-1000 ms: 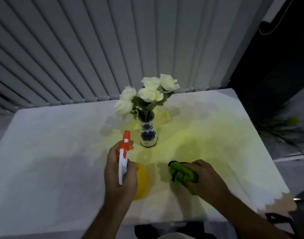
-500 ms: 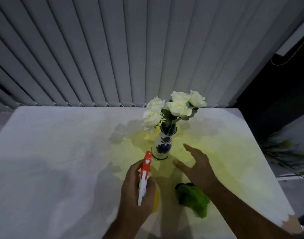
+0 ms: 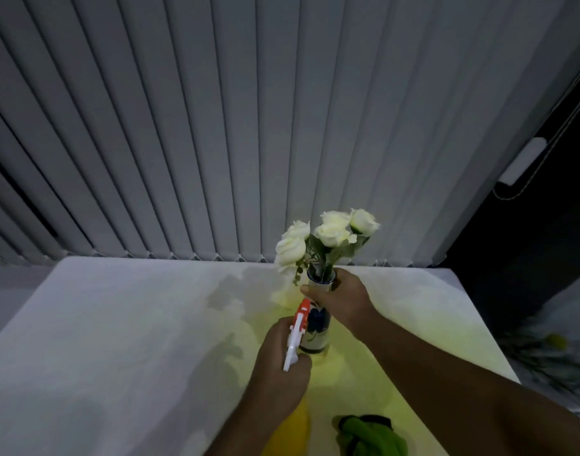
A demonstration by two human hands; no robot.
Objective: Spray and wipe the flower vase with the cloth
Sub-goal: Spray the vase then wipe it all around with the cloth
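Nearby, cloth (image 3: 370, 436) beside vase (image 3: 316, 327).

Flower vase (image 3: 316, 327): white ceramic, blue floral print, stood upright on the table, white roses in it. Right hand's grip wrapped its neck just under the rim. Spray bottle (image 3: 296, 334): white trigger head, orange nozzle, yellow body, nozzle right up against vase side. Green cloth (image 3: 369, 434) lay crumpled, loose, well below both grips.

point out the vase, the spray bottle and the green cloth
vase (image 3: 317, 327), head view, on its blue-patterned body
spray bottle (image 3: 296, 334), head view, on its white trigger head
green cloth (image 3: 370, 434), head view, on its bunched middle
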